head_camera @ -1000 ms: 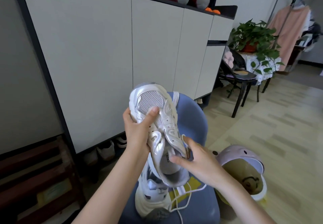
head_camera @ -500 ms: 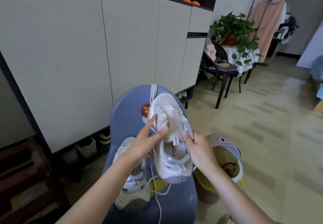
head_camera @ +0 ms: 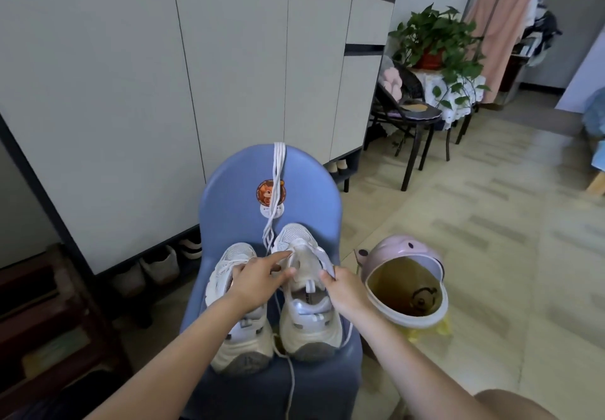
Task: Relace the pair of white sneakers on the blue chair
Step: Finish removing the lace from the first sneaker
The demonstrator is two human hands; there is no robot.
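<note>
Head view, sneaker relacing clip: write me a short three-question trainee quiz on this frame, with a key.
1. True or false: both white sneakers stand on the blue chair seat.
2. Which sneaker do both hands touch? A) left sneaker B) right sneaker
3. Fill in: a loose white lace hangs over the chair's ____.

Key:
1. True.
2. B. The left hand and right hand are at the tongue of the right sneaker; the left sneaker sits beside it.
3. Backrest; the white lace drapes over its top edge.
</note>
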